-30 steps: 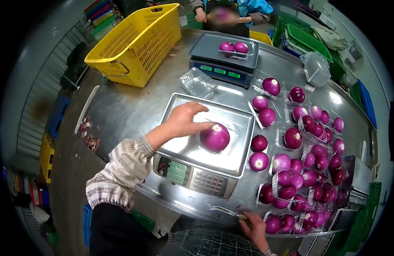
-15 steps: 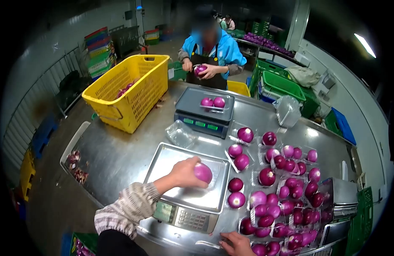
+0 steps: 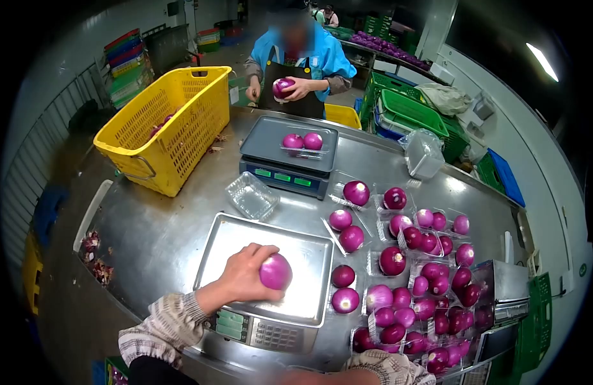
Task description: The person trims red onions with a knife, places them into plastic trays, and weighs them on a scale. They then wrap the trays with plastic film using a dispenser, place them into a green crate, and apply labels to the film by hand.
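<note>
My left hand [image 3: 245, 273] is wrapped round a red onion [image 3: 275, 272] over the steel pan of the near scale [image 3: 309, 301]. A clear plastic tray [image 3: 252, 196] lies just beyond that pan. My right hand [image 3: 312, 377] shows as a blur at the bottom edge, below the scale's keypad, its fingers smeared. Right of the scale are red onions in clear trays, among them two onions close to the pan, a dark one [image 3: 343, 276] and a lighter one [image 3: 345, 300].
Across the steel table [image 3: 155, 240], a co-worker in a blue jacket [image 3: 338, 61] holds a red onion [image 3: 283, 88]. A second scale [image 3: 290, 176] bears two onions in a tray. A yellow crate [image 3: 181, 147] stands at the left, and stacked clear trays [image 3: 426, 157] at the back right.
My right hand has moved left along the near edge, its sleeve now in view. My left hand still holds the onion over the pan. The view has shifted; the co-worker's hands have parted.
</note>
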A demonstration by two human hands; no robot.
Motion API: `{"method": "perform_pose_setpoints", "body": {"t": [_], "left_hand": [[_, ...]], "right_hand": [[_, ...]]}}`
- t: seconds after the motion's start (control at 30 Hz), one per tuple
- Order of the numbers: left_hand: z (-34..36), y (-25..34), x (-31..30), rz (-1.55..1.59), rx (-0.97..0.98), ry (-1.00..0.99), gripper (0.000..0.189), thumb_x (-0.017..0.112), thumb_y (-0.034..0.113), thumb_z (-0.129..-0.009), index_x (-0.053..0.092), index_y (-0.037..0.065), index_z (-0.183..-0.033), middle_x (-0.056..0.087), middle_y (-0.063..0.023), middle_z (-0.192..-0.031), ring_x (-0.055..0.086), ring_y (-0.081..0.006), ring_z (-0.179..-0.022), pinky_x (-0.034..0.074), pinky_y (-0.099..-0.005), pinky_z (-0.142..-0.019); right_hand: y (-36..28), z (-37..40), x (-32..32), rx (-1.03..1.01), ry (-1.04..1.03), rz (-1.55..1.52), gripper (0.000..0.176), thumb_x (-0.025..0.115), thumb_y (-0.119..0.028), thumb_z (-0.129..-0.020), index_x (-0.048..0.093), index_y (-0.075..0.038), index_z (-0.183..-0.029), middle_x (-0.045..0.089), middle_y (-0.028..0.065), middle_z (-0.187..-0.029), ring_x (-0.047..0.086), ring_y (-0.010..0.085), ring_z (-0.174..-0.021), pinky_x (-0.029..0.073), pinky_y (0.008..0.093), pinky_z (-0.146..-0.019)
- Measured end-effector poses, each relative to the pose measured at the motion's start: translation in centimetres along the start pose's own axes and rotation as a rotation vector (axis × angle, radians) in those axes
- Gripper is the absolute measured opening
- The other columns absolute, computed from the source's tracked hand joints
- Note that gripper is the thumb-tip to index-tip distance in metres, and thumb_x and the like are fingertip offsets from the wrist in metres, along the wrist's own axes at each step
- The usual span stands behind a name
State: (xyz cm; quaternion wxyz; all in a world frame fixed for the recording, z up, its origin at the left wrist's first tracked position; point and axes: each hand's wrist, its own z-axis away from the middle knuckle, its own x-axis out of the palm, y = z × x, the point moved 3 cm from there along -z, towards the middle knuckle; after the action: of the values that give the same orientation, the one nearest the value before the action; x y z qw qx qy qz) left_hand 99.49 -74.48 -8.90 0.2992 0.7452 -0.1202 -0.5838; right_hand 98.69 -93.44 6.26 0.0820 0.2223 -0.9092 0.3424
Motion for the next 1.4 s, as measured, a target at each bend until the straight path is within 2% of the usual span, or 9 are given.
{"method": "perform_pose_setpoints", "body": {"t": [0.1,0.17,0.23,0.37,0.57,0.83,1.03,1.17,1.4], "left_hand": [[-0.3,0.1,-1.7,-0.021,0.108,0.050,0.079,0.082,0.042,-0.051,0.056,0.013,-0.120,0.058,-0.0174,-0.104,0.062,-0.0364,-0.091,0.053,-0.0436,-0.080],[-0.2,0.2,-2.4,-0.172,0.230,0.105,0.078,0.082,0.039,-0.051,0.057,0.012,-0.119,0.057,-0.0175,-0.104,0.062,-0.0365,-0.091,0.053,-0.0433,-0.079],[-0.1,-0.7,-1.9,0.048,0.167,0.108,0.074,0.083,0.037,-0.050,0.058,0.009,-0.115,0.056,-0.0175,-0.105,0.062,-0.0356,-0.090,0.054,-0.0421,-0.078],[-1.1,-1.0,-2.7,0.235,0.217,0.157,0.076,0.086,0.036,-0.050,0.058,0.007,-0.114,0.058,-0.0177,-0.106,0.064,-0.0339,-0.092,0.055,-0.0399,-0.080],[-5.5,-5.5,-5.6,0.617,0.035,0.210,0.082,0.089,0.034,-0.052,0.054,0.005,-0.121,0.061,-0.0160,-0.106,0.065,-0.0296,-0.097,0.053,-0.0362,-0.086],[-20.8,-12.5,-7.0,-0.068,-0.121,0.228,0.083,0.085,0.041,-0.049,0.054,0.009,-0.119,0.058,-0.0185,-0.104,0.060,-0.0357,-0.096,0.049,-0.0423,-0.087],[-22.4,-11.6,1.1,-0.117,0.044,-0.093,0.084,0.080,0.049,-0.049,0.056,0.010,-0.120,0.058,-0.0198,-0.102,0.062,-0.0380,-0.091,0.052,-0.0440,-0.081],[-23.6,-9.6,3.7,-0.056,0.079,-0.024,0.088,0.082,0.043,-0.049,0.051,0.006,-0.122,0.056,-0.0183,-0.102,0.059,-0.0383,-0.095,0.050,-0.0448,-0.083],[-26.5,-5.2,4.5,0.156,0.289,0.180,0.085,0.084,0.041,-0.057,0.047,0.002,-0.123,0.056,-0.0213,-0.109,0.057,-0.0392,-0.100,0.048,-0.0452,-0.088]], "right_hand": [[0.2,-0.9,-6.1,0.611,0.207,0.602,0.034,0.064,-0.019,-0.087,0.061,-0.002,-0.116,0.061,0.0164,-0.112,0.062,0.0291,-0.094,0.051,0.0400,-0.079],[2.7,2.9,-13.4,0.284,0.260,1.696,0.050,0.073,-0.027,-0.079,0.056,-0.002,-0.120,0.059,0.0192,-0.116,0.059,0.0350,-0.100,0.048,0.0426,-0.085],[5.9,7.4,-18.6,0.622,0.406,1.655,0.069,0.072,-0.020,-0.081,0.037,0.003,-0.136,0.054,0.0237,-0.120,0.061,0.0325,-0.096,0.050,0.0404,-0.084],[10.1,12.1,-21.1,1.077,0.759,0.688,0.051,0.063,-0.008,-0.087,0.042,0.005,-0.131,0.062,0.0139,-0.108,0.063,0.0132,-0.072,0.053,0.0268,-0.064],[7.4,11.4,-26.7,0.823,0.822,1.160,0.031,0.063,-0.010,-0.089,0.058,0.003,-0.116,0.062,0.0029,-0.085,0.054,0.0048,-0.065,0.044,0.0206,-0.058],[6.6,7.0,-36.4,0.794,0.643,1.480,0.037,0.067,-0.016,-0.082,0.060,0.001,-0.113,0.066,0.0147,-0.096,0.065,0.0243,-0.073,0.052,0.0343,-0.068],[4.4,5.8,-46.4,0.803,0.989,1.319,0.037,0.063,-0.020,-0.087,0.059,0.006,-0.112,0.068,0.0147,-0.088,0.065,0.0170,-0.073,0.053,0.0307,-0.061],[6.4,3.8,-44.7,1.036,0.987,0.957,0.050,0.064,-0.031,-0.089,0.054,0.005,-0.122,0.066,0.0145,-0.102,0.065,0.0180,-0.083,0.054,0.0314,-0.069],[6.9,4.9,-44.2,0.723,0.991,0.759,0.066,0.079,-0.033,-0.076,0.053,0.002,-0.125,0.058,0.0153,-0.118,0.059,0.0219,-0.107,0.050,0.0327,-0.090]]}}
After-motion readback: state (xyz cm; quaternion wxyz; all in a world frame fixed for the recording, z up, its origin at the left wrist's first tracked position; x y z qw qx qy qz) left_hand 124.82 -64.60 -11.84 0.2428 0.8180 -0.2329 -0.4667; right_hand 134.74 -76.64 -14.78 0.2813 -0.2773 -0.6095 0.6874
